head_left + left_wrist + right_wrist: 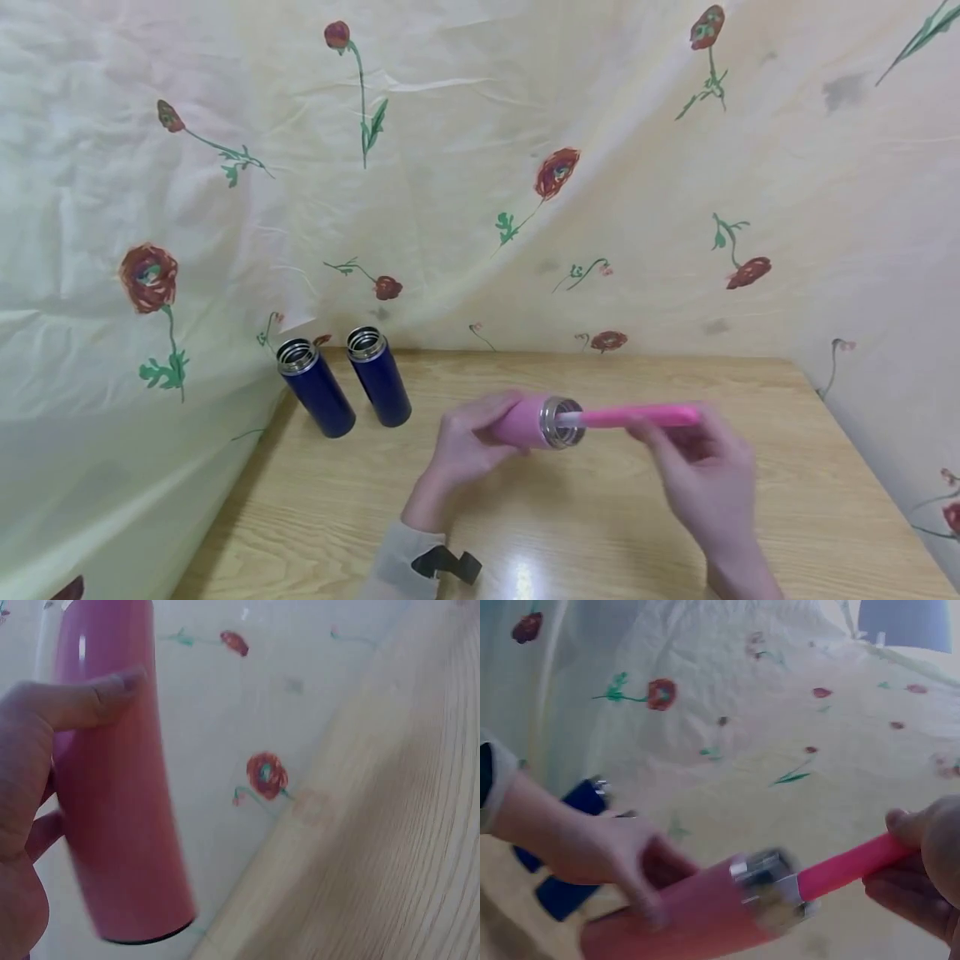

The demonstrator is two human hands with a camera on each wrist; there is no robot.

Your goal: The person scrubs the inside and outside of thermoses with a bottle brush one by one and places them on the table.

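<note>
Bottle (517, 423), the pink one, is tipped over above the middle of the table (787, 467), mouth facing right, and from where I'm standing it looks held up off the wood. The left hand (474, 437) is wrapped round its body, thumb on one side and fingers round the other. The right hand (708, 483) is pinching a pink handle (637, 416) near its right end, and the handle's pale shaft (570, 419) goes in past the metal rim (550, 423). Can't tell what's on the tip inside. The hands themselves are well apart. My worry: that bottle looks smooth, so if the right hand shoves or twists harder than the left can hold, it could spin or slide out and hit the table. Also, holding the handle that far back probably makes it easy to tilt, and a crooked push could scrape or jam the shaft on the rim. The left blue bottle (318, 392) and right blue bottle (382, 383) stand uncapped at the far left, tall and skinny, so a stray left swing could tip them, imo.
</note>
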